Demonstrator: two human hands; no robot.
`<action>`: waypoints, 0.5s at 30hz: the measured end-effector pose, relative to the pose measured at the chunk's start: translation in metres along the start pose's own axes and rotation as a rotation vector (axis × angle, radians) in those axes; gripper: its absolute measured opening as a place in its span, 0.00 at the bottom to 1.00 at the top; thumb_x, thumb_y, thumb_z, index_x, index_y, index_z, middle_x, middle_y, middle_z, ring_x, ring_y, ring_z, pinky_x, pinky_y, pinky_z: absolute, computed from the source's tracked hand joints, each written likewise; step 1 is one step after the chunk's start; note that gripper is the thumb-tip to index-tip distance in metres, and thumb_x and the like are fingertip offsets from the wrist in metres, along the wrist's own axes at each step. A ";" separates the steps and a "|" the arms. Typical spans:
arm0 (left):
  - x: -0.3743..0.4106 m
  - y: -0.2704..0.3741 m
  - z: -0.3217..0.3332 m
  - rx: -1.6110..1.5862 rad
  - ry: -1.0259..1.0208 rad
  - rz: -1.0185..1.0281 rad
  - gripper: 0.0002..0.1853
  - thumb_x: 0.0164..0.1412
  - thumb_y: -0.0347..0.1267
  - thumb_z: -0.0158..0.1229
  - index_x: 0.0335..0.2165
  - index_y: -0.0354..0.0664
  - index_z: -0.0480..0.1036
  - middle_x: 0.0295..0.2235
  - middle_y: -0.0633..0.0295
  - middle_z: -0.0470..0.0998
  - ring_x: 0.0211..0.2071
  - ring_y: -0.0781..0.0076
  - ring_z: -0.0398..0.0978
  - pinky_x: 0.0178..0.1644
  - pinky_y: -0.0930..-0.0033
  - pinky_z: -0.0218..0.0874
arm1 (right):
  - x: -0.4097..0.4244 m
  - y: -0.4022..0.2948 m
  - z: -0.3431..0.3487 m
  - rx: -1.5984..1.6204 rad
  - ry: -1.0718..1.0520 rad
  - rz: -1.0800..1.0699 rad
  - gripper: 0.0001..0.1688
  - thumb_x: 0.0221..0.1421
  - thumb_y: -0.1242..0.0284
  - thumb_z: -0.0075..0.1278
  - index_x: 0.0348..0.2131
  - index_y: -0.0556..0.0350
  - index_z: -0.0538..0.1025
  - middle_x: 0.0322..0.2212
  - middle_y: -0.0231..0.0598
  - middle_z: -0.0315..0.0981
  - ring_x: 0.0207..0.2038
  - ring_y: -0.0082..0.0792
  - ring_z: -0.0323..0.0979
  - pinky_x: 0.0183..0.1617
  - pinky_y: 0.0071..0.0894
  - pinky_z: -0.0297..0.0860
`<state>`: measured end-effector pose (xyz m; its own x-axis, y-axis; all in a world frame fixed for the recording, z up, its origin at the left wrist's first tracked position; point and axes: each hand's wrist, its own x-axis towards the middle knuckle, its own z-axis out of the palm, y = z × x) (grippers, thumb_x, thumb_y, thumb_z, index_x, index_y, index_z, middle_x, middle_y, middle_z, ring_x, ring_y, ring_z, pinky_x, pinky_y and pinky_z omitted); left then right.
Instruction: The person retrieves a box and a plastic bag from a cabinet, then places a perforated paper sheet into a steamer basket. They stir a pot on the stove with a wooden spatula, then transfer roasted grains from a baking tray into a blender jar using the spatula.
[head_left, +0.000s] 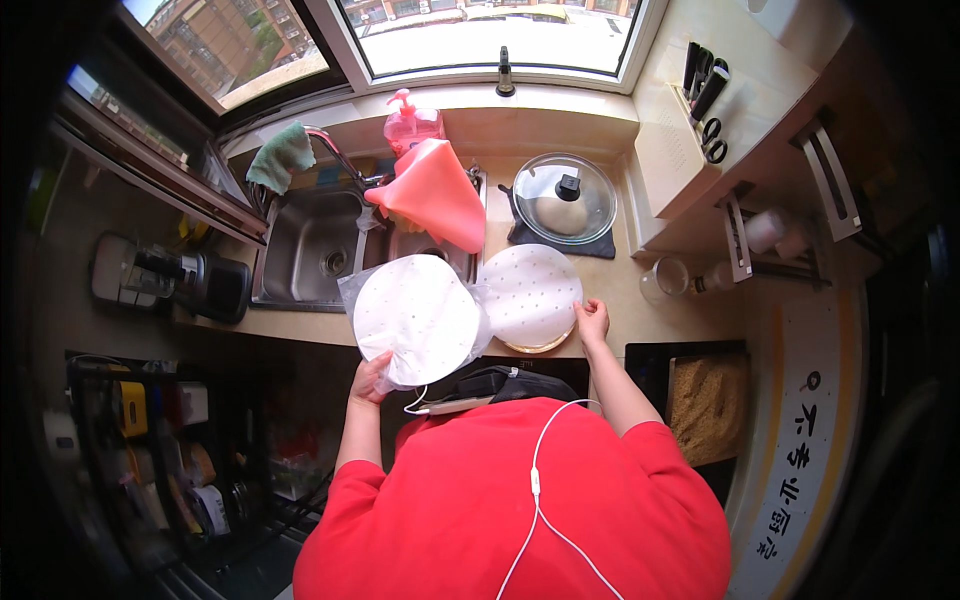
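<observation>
My left hand (373, 377) grips the near edge of a clear plastic bag (480, 330) holding a stack of round white perforated steamer papers (416, 319). My right hand (592, 321) pinches the right edge of a single perforated steamer paper (531, 294), which lies flat over a round item. Only a golden rim (541, 348) of that item shows below the paper. Behind it, a glass lid with a black knob (568, 187) covers a bowl with a pale lump, likely dough (561, 216), on a dark cloth (604, 244).
A double steel sink (311, 240) lies to the left, partly covered by a pink sheet (442, 199) beside a pink pump bottle (412, 127). At right are a glass jar (665, 279), a knife holder with scissors (675, 142) and a tray of brown grain-like material (709, 409).
</observation>
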<state>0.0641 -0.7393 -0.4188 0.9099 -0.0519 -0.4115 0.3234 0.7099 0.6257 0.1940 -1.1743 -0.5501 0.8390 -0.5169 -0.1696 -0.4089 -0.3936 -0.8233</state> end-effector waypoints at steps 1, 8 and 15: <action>-0.003 -0.001 -0.004 -0.002 0.010 0.004 0.29 0.56 0.23 0.50 0.56 0.32 0.55 0.52 0.51 0.67 0.51 0.56 0.68 0.56 0.55 0.59 | 0.003 -0.005 0.002 -0.005 -0.013 0.016 0.26 0.42 0.64 0.63 0.39 0.59 0.72 0.33 0.41 0.74 0.37 0.38 0.72 0.44 0.34 0.68; -0.012 -0.003 -0.011 -0.014 0.052 0.026 0.28 0.57 0.24 0.50 0.56 0.33 0.56 0.52 0.52 0.67 0.51 0.57 0.68 0.56 0.57 0.59 | 0.018 -0.023 0.007 0.109 -0.082 0.007 0.16 0.43 0.67 0.63 0.26 0.61 0.74 0.21 0.35 0.74 0.25 0.29 0.70 0.33 0.28 0.67; -0.019 -0.004 -0.020 -0.064 0.062 0.056 0.29 0.57 0.24 0.50 0.57 0.34 0.55 0.52 0.52 0.67 0.51 0.56 0.67 0.57 0.56 0.59 | 0.014 -0.033 -0.019 0.453 -0.244 0.192 0.12 0.53 0.69 0.56 0.33 0.57 0.70 0.17 0.28 0.69 0.15 0.18 0.61 0.15 0.17 0.56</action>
<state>0.0399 -0.7274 -0.4266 0.9078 0.0310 -0.4184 0.2537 0.7537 0.6063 0.2125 -1.1836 -0.5150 0.8457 -0.3348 -0.4157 -0.4121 0.0852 -0.9071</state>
